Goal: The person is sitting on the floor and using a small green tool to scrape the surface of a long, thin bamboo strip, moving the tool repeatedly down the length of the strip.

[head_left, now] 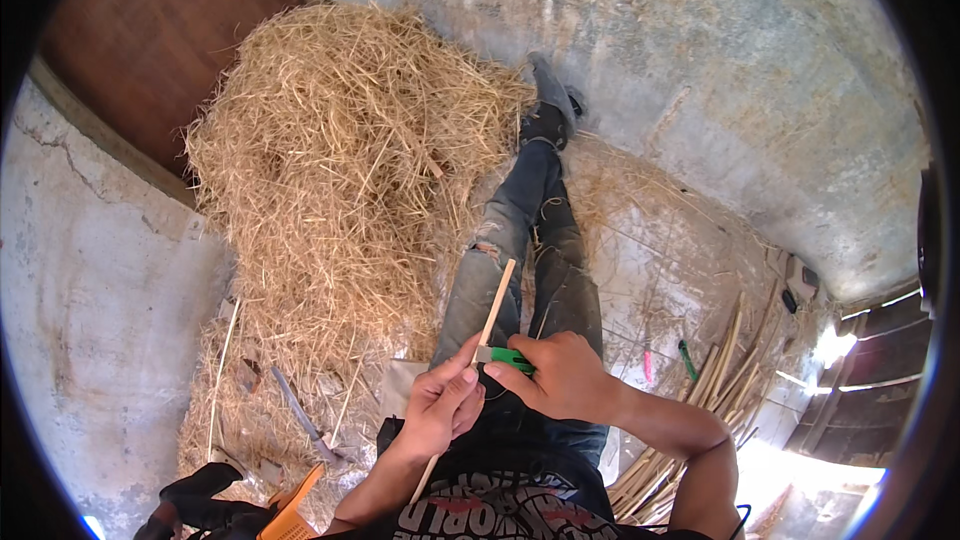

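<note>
Above my lap, my left hand (pixel 443 408) is closed around a thin pale wooden strip (pixel 500 298). The strip slants up and away from me, and its lower end shows below my wrist. My right hand (pixel 568 378) grips a green-handled utility knife (pixel 513 358). Its metal end meets the strip right beside my left fingertips. How deep the blade sits in the wood cannot be made out. My legs (pixel 520 210) stretch out ahead in worn jeans, crossed near the ankles.
A big straw heap (pixel 340 140) rises ahead on the left. Thin sticks (pixel 700 410) lie bundled at my right. A long blade (pixel 298 410) rests on straw at my left, near an orange plastic object (pixel 293 510). A stained wall (pixel 720 90) stands ahead.
</note>
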The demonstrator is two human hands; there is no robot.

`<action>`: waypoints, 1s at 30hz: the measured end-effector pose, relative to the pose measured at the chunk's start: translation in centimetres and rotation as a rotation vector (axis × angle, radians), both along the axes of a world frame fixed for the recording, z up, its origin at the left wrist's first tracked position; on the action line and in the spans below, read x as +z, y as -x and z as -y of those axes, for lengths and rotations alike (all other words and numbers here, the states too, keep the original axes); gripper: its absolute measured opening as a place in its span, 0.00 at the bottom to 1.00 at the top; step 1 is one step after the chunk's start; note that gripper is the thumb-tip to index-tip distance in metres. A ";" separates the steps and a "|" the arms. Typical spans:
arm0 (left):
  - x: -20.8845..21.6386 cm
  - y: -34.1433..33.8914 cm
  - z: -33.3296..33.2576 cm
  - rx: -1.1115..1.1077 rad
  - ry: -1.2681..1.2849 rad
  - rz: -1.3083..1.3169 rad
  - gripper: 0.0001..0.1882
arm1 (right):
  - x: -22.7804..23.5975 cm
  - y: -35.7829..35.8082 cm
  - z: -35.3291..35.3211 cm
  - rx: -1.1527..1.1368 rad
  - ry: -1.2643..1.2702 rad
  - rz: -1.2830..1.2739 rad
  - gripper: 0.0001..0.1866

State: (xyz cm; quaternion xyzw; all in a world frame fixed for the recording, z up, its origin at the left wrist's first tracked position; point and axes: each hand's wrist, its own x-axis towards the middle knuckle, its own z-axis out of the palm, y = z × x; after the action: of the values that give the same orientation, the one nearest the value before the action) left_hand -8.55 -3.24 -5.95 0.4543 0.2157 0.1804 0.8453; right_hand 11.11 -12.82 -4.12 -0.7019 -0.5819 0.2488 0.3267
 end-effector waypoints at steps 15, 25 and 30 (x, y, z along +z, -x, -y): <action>0.0 2.2 3.3 -0.141 0.216 -0.024 0.28 | -4.1 -17.1 -3.1 -0.709 -0.184 0.126 0.33; -0.7 -0.3 -1.1 -0.007 0.012 0.022 0.25 | 1.2 -2.8 -1.1 -0.005 0.013 -0.002 0.30; -0.2 -0.9 -0.6 0.026 0.000 -0.090 0.26 | -0.2 -1.4 -1.3 0.067 0.034 0.108 0.28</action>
State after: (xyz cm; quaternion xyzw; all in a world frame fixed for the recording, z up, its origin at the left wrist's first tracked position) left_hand -7.65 -2.63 -6.15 0.4593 0.2592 0.1707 0.8323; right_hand 12.54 -11.48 -4.28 -0.6997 -0.6177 0.2312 0.2745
